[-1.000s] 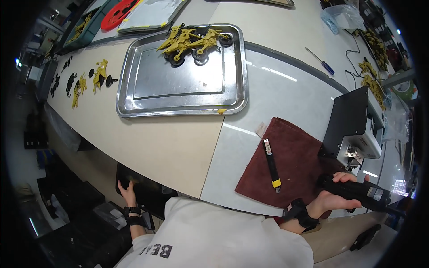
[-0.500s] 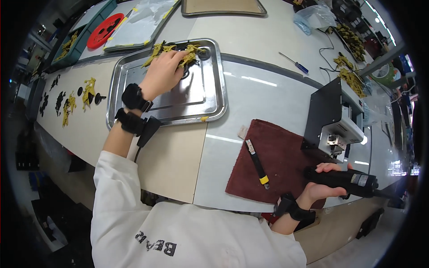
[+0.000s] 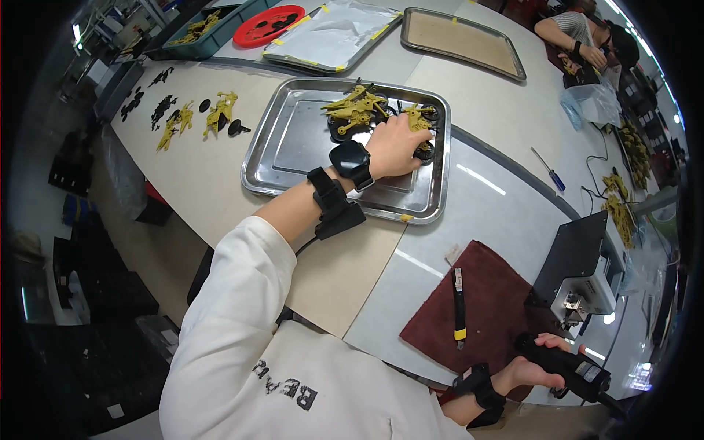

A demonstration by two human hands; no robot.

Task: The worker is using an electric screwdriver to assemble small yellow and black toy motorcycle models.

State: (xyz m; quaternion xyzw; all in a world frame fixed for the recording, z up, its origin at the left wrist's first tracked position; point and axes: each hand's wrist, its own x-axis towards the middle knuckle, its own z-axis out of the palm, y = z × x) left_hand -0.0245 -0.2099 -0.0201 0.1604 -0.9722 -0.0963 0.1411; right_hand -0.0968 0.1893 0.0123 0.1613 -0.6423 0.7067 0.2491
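Note:
My left hand (image 3: 394,147) reaches into the right half of a shiny metal tray (image 3: 293,187). Its fingers are bent around a yellow plastic part (image 3: 418,117), and some fingertips are hidden. Beside them lies a heap of yellow plastic parts (image 3: 356,108) mixed with black round pieces (image 3: 339,130). At the lower right, my right hand (image 3: 539,370) is wrapped around a black cylindrical electric screwdriver (image 3: 568,367) with a cable at its far right end. The screwdriver is held over the edge of a dark red cloth (image 3: 484,308).
A black and yellow utility knife (image 3: 459,308) lies on the cloth. Behind it stands a grey and black machine (image 3: 579,271). A screwdriver (image 3: 550,170), a second tray (image 3: 462,40), a red plate (image 3: 268,22) and loose parts (image 3: 220,114) surround the work area. Another person (image 3: 587,44) sits at far right.
The view has swung left, so the bench appears shifted right. My left hand has moved toward the tray's right side. My right hand keeps its grip on the electric screwdriver.

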